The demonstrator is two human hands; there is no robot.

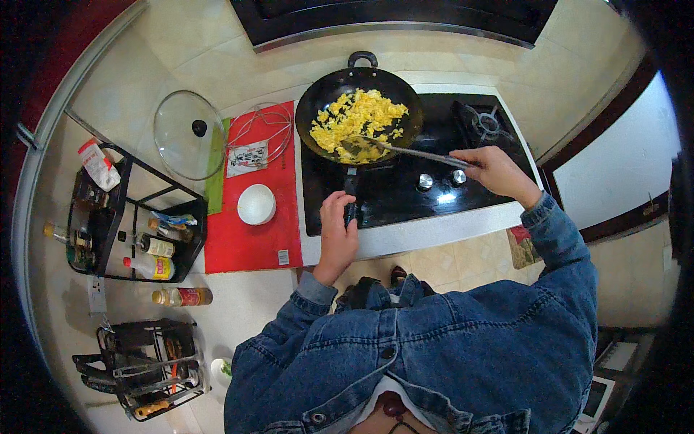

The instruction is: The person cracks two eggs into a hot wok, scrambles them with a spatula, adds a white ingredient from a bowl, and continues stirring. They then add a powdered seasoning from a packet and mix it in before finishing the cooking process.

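A black wok (325,92) sits on the left side of a black glass gas hob (379,200). Scrambled egg (363,114), yellow and broken into small pieces, spreads across its inside. My left hand (337,225) grips the wok's long black handle (350,184). In my right hand (496,171) is the handle of a metal spatula (417,153). The spatula's blade lies among the egg at the near side of the wok, partly covered by it. A small loop handle (362,57) stands at the wok's far rim.
Left of the hob, a red mat (244,238) bears a white bowl (256,204), a wire rack (271,116) and a printed packet (247,158). A glass lid (179,135) leans near the wall. Farther left stand a black condiment shelf (127,179), a bottle (182,297) and a utensil rack (146,369).
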